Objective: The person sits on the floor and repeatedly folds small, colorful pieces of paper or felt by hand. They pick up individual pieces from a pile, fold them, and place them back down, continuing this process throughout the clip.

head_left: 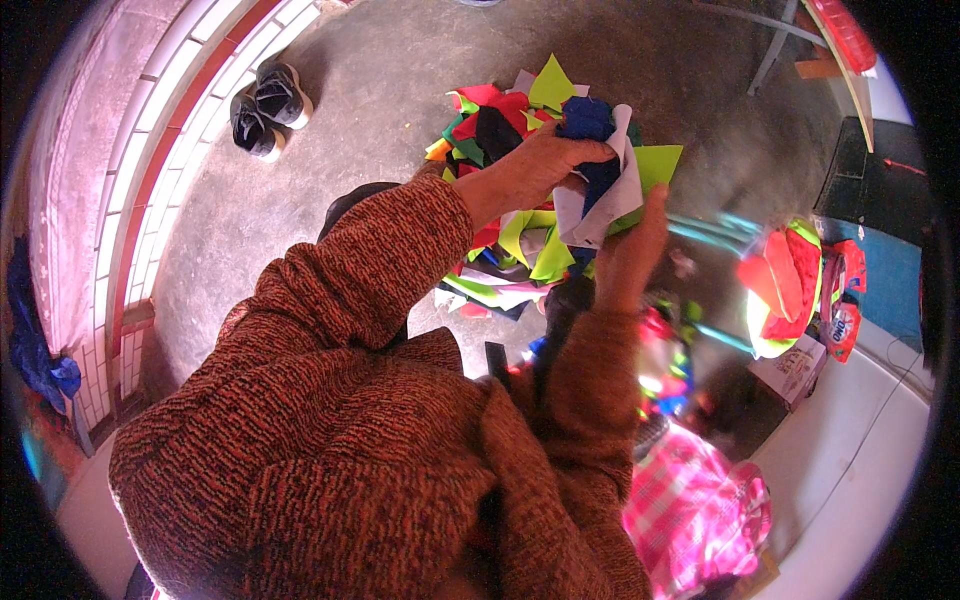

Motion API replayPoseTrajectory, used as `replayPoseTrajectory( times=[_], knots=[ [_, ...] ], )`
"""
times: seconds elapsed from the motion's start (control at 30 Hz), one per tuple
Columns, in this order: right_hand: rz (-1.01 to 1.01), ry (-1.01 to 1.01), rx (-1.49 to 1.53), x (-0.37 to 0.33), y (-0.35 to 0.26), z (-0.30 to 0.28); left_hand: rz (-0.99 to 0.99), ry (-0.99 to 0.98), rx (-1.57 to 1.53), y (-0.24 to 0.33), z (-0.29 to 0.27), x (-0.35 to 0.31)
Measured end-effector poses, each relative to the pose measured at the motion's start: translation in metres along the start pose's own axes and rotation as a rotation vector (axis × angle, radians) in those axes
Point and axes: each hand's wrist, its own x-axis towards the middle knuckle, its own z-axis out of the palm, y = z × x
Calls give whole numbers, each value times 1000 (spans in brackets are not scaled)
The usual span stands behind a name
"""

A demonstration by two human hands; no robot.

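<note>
My left hand (pixel 528 168) is closed on a blue fabric scrap (pixel 586 118) and a whitish fabric scrap (pixel 622 192), the thumb lying over them. On the other side, my right hand (pixel 632 250) grips the edge of a yellow-green fabric scrap (pixel 657 168), right behind the whitish one. The pieces overlap, so which hand bears each edge is partly hidden. Below and beyond both hands lies a heap of fabric scraps (pixel 480 290) in red, black, green, white and neon yellow.
Dark shoes (pixel 272 108) stand on the concrete floor (pixel 390 70) at the far left, near a tiled wall edge. To the right are a bright orange-and-yellow bundle (pixel 785 285), a cardboard box (pixel 790 370) and pink checked cloth (pixel 700 510). A table leg (pixel 775 45) rises far right.
</note>
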Motion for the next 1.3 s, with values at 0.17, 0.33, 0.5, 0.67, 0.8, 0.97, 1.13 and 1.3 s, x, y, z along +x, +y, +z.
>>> replayPoseTrajectory(
  times=[0.17,0.33,0.5,0.67,0.8,0.97,1.13,1.3],
  knots=[
    [47,-217,77,-11,-6,6,27,-23,-53,-2,1,4],
    [46,-204,-117,-14,-15,23,37,-13,151,0,1,-1],
    [-396,-38,-813,-4,-3,-25,215,7,407,5,0,0],
    [-620,74,-1085,-7,-9,-32,683,96,1128,19,-17,-12],
    [-685,153,-1159,-8,-16,-27,747,195,1035,15,-25,-10],
    [-706,228,-912,-1,-21,-33,628,254,1082,28,-23,-13],
    [-645,166,-828,-7,-30,-27,748,217,1071,26,-27,-12],
    [-639,82,-832,-5,-23,-33,694,-52,1184,16,-14,-6]
  ],
)
